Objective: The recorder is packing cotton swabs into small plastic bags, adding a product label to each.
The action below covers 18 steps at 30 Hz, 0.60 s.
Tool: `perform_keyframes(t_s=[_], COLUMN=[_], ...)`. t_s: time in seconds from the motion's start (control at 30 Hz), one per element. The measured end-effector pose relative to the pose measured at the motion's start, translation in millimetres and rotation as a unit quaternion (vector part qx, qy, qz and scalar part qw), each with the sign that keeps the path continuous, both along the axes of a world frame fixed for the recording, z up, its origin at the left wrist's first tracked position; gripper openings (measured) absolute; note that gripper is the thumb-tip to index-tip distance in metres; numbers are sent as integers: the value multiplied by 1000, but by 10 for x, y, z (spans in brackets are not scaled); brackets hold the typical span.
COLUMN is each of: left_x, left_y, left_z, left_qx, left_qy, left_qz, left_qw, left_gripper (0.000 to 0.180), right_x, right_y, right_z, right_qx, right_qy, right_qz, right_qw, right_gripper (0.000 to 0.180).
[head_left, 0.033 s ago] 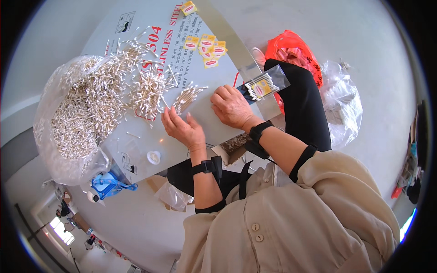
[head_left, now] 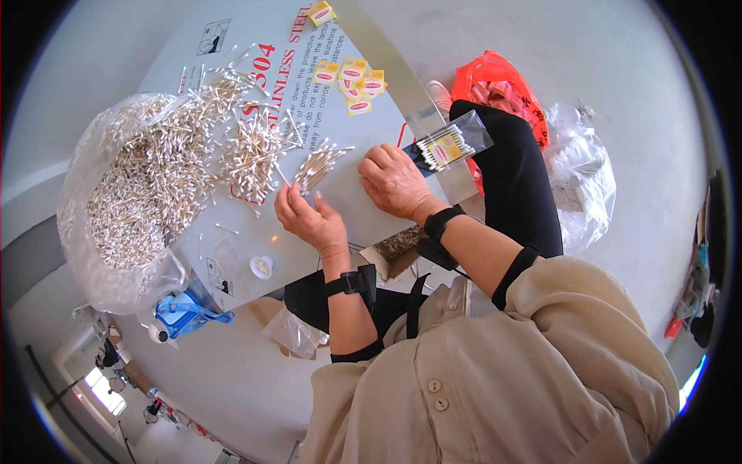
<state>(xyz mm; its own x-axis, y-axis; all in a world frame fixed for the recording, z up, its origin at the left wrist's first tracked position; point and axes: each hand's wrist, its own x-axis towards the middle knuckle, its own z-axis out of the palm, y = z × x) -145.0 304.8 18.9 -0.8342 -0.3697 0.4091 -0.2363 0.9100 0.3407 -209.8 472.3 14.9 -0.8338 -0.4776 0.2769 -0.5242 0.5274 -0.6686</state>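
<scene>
My left hand (head_left: 313,223) is over the grey table with its fingers stretched out and the thumb apart. Its fingertips are beside a small bundle of cotton swabs (head_left: 318,166), and I cannot tell whether they touch. To the right of that bundle, my right hand (head_left: 394,184) rests on the table with its fingers curled in; whatever they may hold is hidden. Beyond it, a clear packet of cotton swabs (head_left: 456,144) with a yellow label card lies at the table's right edge. A looser pile of swabs (head_left: 249,158) is left of the bundle.
A big clear plastic bag (head_left: 77,224) spills swabs over the table's left side. Several yellow cards (head_left: 353,69) lie toward the far edge. A small white lid-like piece (head_left: 261,267) is near the front. Red (head_left: 485,71) and clear bags (head_left: 586,193) stand right of my leg.
</scene>
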Motion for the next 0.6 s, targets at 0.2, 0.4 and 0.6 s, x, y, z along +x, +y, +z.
perform_keyframes(t_s=[0.2, 0.4, 0.6], left_x=[-125, -208, -66], left_y=[-106, -320, -206], left_z=[68, 28, 132], left_qx=[-2, 44, 72], left_qy=[13, -92, -37], left_qz=[40, 9, -48], left_qw=[999, 995, 996], left_gripper=[28, 21, 20], right_x=[8, 15, 3], right_y=[-14, -24, 1], right_z=[-21, 19, -12], right_qx=[10, 18, 26], right_qy=[-2, -19, -16], right_qz=[-8, -5, -4], right_qw=[1000, 1000, 1000], right_gripper=[20, 22, 22])
